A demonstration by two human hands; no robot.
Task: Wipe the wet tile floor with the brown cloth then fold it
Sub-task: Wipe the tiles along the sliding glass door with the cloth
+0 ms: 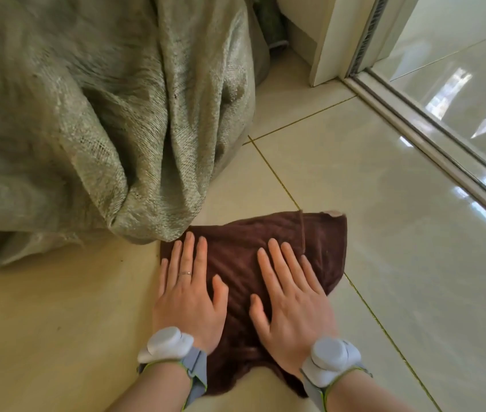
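Observation:
The brown cloth (244,263) lies spread flat on the pale tile floor (384,218), low in the middle of the head view. My left hand (186,292) rests palm down on its left part, fingers straight and slightly apart. My right hand (292,295) lies flat on its right part in the same way. Neither hand grips the cloth; both press on top of it. A pale patch shows at the cloth's far right corner. Grey bands with white pods sit on both wrists.
A big green woven sack (101,114) fills the upper left and touches the cloth's far left edge. A sliding-door track (432,144) runs diagonally on the right, with glossy floor beyond. A white door frame (334,40) stands at the top.

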